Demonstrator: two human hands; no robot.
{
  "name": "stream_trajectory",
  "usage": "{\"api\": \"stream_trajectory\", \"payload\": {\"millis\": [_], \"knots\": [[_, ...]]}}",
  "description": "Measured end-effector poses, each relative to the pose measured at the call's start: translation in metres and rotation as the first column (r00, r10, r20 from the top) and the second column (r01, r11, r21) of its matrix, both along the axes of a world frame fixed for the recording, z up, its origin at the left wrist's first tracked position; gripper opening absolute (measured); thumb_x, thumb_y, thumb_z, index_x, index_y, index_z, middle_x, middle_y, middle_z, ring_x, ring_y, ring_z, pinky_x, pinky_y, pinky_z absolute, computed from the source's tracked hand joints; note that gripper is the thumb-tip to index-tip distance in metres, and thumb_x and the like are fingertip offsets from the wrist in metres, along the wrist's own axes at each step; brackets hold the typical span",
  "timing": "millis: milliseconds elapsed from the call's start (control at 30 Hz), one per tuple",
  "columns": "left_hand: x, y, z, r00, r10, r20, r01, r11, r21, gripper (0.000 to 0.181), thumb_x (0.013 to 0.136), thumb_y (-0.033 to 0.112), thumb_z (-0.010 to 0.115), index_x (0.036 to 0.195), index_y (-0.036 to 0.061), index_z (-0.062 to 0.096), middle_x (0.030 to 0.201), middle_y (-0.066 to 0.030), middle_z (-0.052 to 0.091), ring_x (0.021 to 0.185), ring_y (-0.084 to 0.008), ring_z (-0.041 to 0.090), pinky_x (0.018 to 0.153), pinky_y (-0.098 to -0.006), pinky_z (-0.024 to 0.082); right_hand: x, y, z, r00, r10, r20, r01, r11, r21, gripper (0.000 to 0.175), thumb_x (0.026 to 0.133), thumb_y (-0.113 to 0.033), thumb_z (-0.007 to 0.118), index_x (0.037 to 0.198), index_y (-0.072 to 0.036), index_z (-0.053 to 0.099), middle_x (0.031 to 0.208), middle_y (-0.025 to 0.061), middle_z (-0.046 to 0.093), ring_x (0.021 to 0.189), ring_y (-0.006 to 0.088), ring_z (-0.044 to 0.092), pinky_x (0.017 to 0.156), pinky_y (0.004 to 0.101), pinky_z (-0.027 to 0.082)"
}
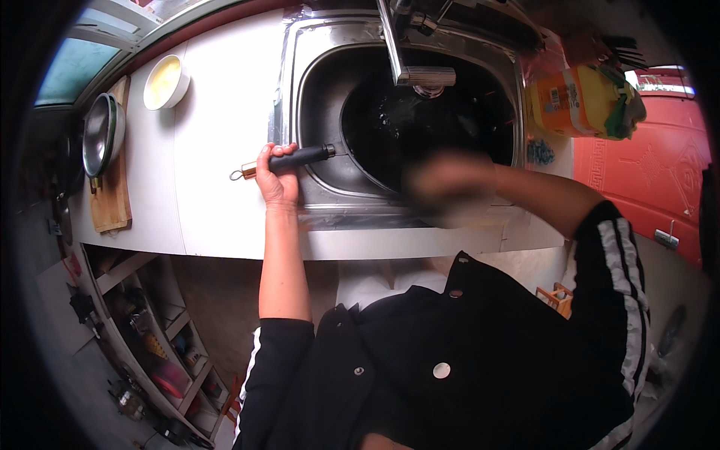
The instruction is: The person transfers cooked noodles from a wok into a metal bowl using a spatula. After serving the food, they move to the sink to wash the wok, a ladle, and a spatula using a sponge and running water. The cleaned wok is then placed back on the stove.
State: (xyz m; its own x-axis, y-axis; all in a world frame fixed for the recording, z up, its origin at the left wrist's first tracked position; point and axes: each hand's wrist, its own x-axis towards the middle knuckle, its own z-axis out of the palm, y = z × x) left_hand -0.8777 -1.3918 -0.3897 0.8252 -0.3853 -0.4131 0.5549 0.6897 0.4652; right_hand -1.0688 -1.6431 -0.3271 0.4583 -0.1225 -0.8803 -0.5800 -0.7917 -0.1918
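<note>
A dark pan or wok (pixel 394 129) lies tilted in the steel sink (pixel 323 101), and a little water glints on its black inner surface. My left hand (pixel 278 174) is closed round its black handle (pixel 301 158), which ends in a metal hanging loop over the left rim of the sink. At the near right part of the pan is my right hand (pixel 453 177), strongly blurred by motion; whether it holds anything cannot be made out. Above the pan reaches the chrome faucet (pixel 430 76).
On the white counter (pixel 225 112) stand a white bowl with yellow contents (pixel 165 82) and, farther left, metal bowls (pixel 100 135) on a wooden cutting board (pixel 115 197). A large yellow bottle (pixel 585 101) and a blue mesh scrubber (pixel 540 152) are right of the sink.
</note>
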Motion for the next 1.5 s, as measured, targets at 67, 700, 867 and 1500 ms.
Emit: {"api": "stream_trajectory", "payload": {"millis": [67, 700, 867, 1500], "knots": [[0.0, -0.001, 0.001, 1.0, -0.014, -0.001, 0.014, 1.0, -0.004, 0.008, 0.08, 0.008, 0.053, 0.083, 0.0024, 0.049, 0.062, -0.0059, 0.05, 0.066, -0.0212, 0.05, 0.087, -0.0425, 0.041, 0.028, 0.046, 0.01, 0.925, -0.312, 0.218, 0.286, 0.948, 0.142, 0.045, 0.073, -0.022, 0.056, 0.111, 0.001, 0.053, 0.106, 0.0196, 0.058, 0.097, 0.0314, 0.057, 0.081, 0.0375, 0.045], [-0.004, -0.005, 0.005, 1.0, -0.007, 0.005, 0.007, 1.0, -0.002, 0.01, 0.08, 0.01, 0.054, 0.085, 0.003, 0.05, 0.064, -0.0048, 0.048, 0.065, -0.0191, 0.049, 0.084, -0.0409, 0.042, 0.005, -0.096, -0.131, 0.819, 0.14, 0.557, 0.24, 0.797, -0.554, 0.028, 0.082, -0.024, 0.048, 0.098, -0.004, 0.057, 0.098, 0.0143, 0.062, 0.087, 0.0317, 0.06, 0.074, 0.0422, 0.049], [-0.012, -0.006, 0.017, 0.993, 0.077, 0.085, -0.082, 0.995, 0.054, 0.01, 0.079, 0.013, 0.053, 0.083, 0.0042, 0.052, 0.063, -0.0039, 0.047, 0.064, -0.0182, 0.048, 0.077, -0.0375, 0.042, 0.078, -0.034, -0.148, 0.608, -0.23, 0.76, 0.312, 0.949, 0.037, 0.032, 0.074, -0.019, 0.057, 0.102, -0.006, 0.049, 0.092, 0.0157, 0.058, 0.091, 0.0334, 0.057, 0.075, 0.0426, 0.046], [-0.095, -0.054, 0.185, 0.521, -0.071, 0.85, -0.072, 0.989, 0.127, 0.012, 0.078, 0.008, 0.055, 0.084, -0.0001, 0.05, 0.063, -0.0062, 0.049, 0.054, -0.0165, 0.049, 0.06, -0.0318, 0.044, 0.023, -0.131, -0.124, 0.567, 0.383, 0.73, -0.048, 0.9, -0.434, 0.02, 0.081, -0.024, 0.049, 0.093, -0.012, 0.059, 0.097, 0.017, 0.055, 0.092, 0.033, 0.053, 0.078, 0.0433, 0.043]]}}
